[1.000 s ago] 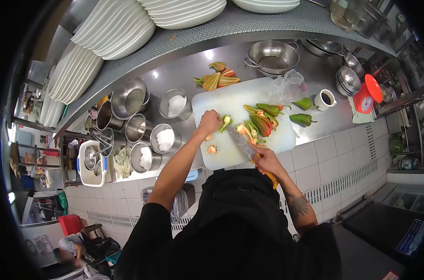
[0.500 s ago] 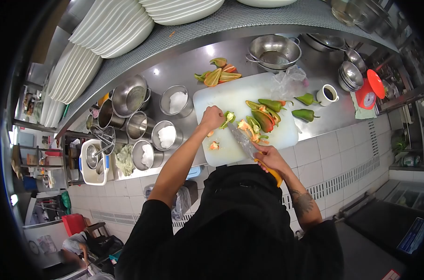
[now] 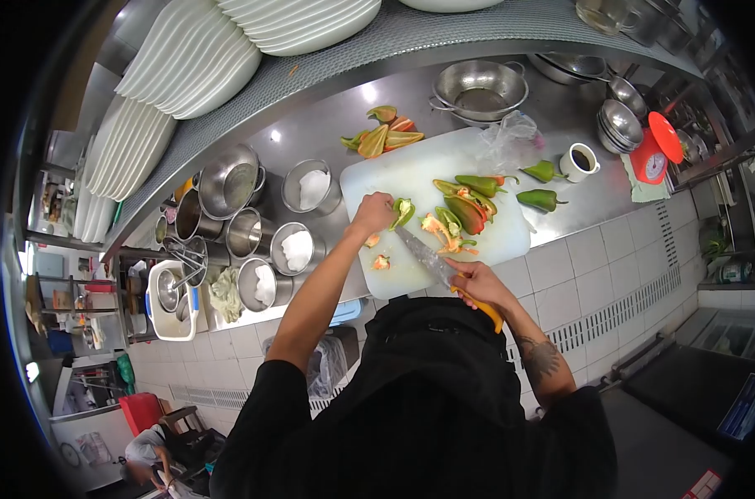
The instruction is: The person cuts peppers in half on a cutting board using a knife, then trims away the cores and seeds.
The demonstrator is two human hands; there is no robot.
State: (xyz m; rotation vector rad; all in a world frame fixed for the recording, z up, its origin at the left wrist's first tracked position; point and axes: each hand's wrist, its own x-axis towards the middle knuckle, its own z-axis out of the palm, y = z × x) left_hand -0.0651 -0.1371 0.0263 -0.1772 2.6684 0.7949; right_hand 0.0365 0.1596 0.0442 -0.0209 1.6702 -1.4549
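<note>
My left hand is closed around the end of a cut green pepper piece at the left of the white cutting board. In my right hand is a knife with an orange handle; its blade tip points at the board just below the pepper piece. Right of the blade lie pepper cores and scraps, with split green and red peppers behind them. A whole green pepper rests at the board's upper right. Small core scraps lie near my left wrist.
Cut pepper pieces lie behind the board. Metal pots with white contents stand left. On the right are loose green peppers, a cup of dark liquid and a red scale. A plate shelf overhangs the counter.
The knife blade has shifted up and left, toward the pepper piece in my left hand. That piece has turned, showing its green outer side and pale inside.
</note>
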